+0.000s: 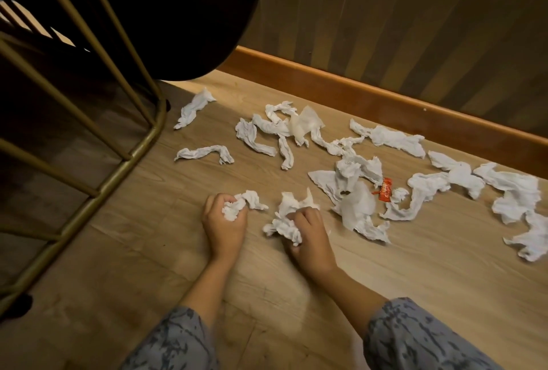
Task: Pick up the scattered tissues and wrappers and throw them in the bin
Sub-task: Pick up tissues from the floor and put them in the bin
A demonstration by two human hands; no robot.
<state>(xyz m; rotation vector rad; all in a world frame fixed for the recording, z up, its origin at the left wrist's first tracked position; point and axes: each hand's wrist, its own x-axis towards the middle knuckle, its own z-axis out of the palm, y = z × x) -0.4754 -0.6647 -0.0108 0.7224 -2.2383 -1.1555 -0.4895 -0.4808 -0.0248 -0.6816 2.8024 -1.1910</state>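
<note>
White crumpled tissues [341, 162] lie scattered over the wooden floor [148, 236], an orange wrapper [385, 189] half tucked among them. The left hand [224, 220] clutches one tissue wad [241, 203], the right hand [310, 236] another [286, 220]; no bin shows, and dark furniture [166, 14] cuts off the upper left

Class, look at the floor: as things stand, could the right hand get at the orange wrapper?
Probably, but not freely: the right hand already grips a crumpled tissue. The orange wrapper lies exposed among tissues, just beyond it, nothing covering it.

A gold metal frame [89, 120] stands on the wooden floor [148, 251] near an orange-brown skirting board [385, 103].
</note>
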